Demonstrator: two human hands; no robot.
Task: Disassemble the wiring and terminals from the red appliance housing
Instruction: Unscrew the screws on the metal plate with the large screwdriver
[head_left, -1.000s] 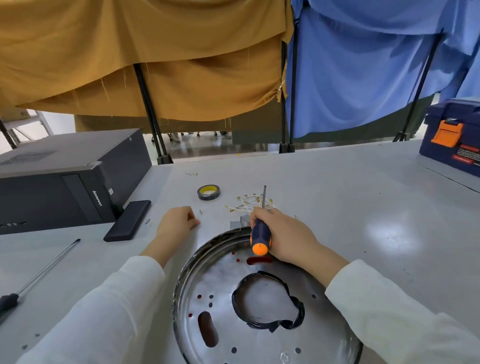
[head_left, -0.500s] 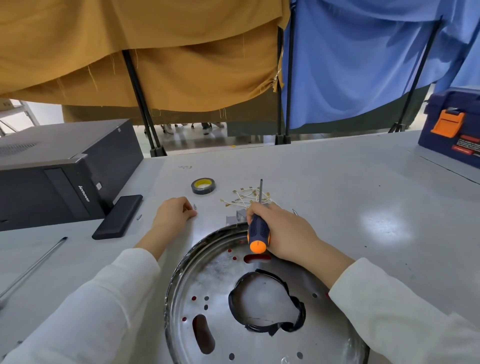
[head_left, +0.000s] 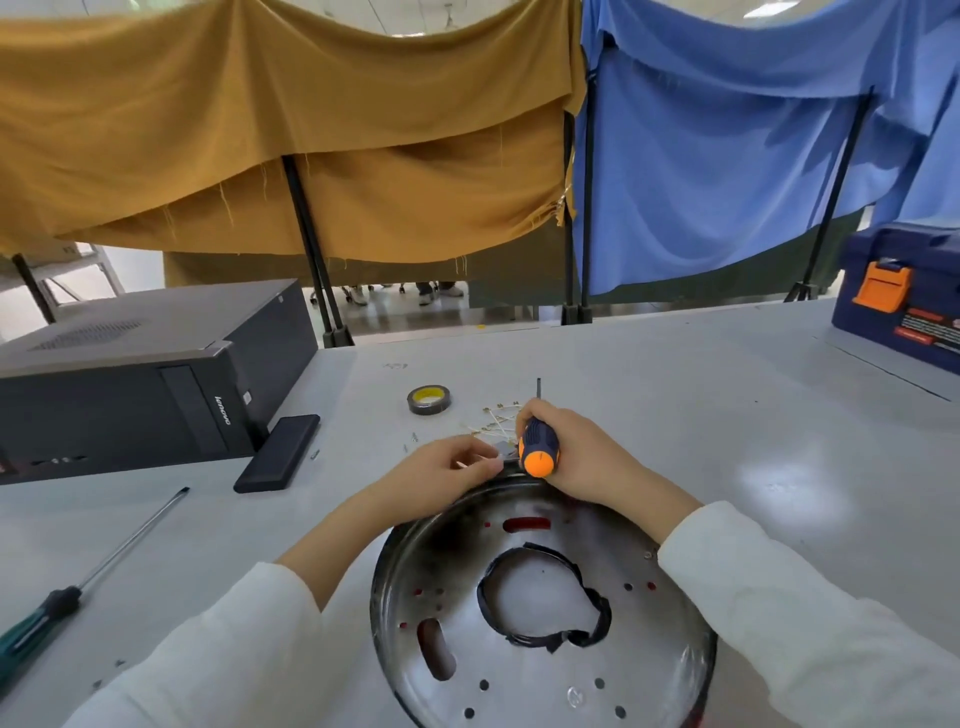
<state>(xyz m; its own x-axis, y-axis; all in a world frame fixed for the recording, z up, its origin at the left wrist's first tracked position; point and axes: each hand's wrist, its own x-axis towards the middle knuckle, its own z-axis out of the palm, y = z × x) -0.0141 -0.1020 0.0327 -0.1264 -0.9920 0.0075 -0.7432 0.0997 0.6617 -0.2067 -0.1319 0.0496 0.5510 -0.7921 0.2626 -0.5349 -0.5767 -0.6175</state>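
Observation:
The round metal plate (head_left: 387, 613) of the appliance lies in front of me, with red showing through its slots (head_left: 525, 524) and black tape (head_left: 595, 608) around the middle hole. My right hand (head_left: 592, 462) grips an orange and blue screwdriver (head_left: 539, 448) at the plate's far rim, shaft pointing away from me. My left hand (head_left: 441, 475) is beside it at the rim, fingertips pinching what looks like a thin pale wire (head_left: 475, 460). A loose bundle of pale wires with terminals (head_left: 493, 418) lies just beyond both hands.
A roll of black and yellow tape (head_left: 429, 399) lies past the wires. A black phone (head_left: 278, 453) and a black computer case (head_left: 130, 379) are at the left. A long green-handled screwdriver (head_left: 93, 571) lies near left. A blue toolbox (head_left: 898, 296) stands far right.
My left hand has moved right, from the bare table to the plate's far rim next to the screwdriver. The right hand stays on the screwdriver.

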